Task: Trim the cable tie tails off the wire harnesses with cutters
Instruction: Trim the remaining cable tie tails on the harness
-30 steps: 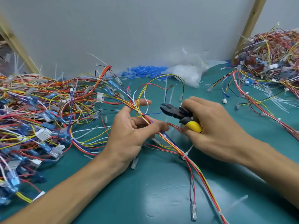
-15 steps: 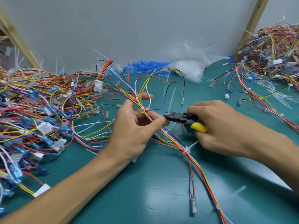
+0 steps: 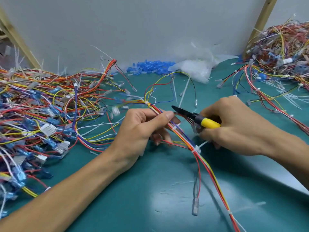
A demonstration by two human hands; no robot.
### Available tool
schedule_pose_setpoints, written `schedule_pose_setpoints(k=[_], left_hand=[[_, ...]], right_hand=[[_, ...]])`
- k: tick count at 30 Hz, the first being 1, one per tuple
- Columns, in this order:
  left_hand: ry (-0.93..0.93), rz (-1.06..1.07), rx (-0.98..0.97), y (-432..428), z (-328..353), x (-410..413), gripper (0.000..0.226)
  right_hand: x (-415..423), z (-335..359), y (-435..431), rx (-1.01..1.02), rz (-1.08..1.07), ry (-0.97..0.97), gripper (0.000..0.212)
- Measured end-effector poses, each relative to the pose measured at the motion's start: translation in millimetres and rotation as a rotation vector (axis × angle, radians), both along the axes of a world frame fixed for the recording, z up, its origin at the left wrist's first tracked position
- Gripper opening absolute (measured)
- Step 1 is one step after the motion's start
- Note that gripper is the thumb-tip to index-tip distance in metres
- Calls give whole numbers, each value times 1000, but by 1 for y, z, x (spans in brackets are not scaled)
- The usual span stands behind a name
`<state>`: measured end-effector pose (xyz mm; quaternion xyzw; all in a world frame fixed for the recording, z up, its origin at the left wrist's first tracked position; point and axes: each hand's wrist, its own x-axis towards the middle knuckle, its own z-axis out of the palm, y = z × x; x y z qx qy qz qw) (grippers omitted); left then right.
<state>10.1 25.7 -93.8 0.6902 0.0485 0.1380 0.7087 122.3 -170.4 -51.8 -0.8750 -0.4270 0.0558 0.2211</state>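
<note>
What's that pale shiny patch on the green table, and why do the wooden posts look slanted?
Head view: the pale patch is light glare on the glossy table; the wooden posts slant, likely from wide-angle distortion; a soft shadow lies under the right hand.

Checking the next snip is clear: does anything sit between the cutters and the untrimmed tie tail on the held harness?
Nothing visible blocks it. The tail juts from the harness toward the right hand, just below the cutters; only the harness's own wires run close beside it.
</note>
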Motion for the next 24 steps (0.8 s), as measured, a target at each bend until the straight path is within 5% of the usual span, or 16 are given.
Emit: schedule_pose_setpoints(k=[3,13,24], left_hand=[[-64,-6,2,-2,-1,0,23],[-126,87,237,-6,-5,-1,19],[-158,133,262,-6,-6,-2,16]], right_hand=[[-2,-1,1,13,24,54,25],[-1,-6,1,2,94,-212,15],[-10,-8,3,-80,126,-201,8]])
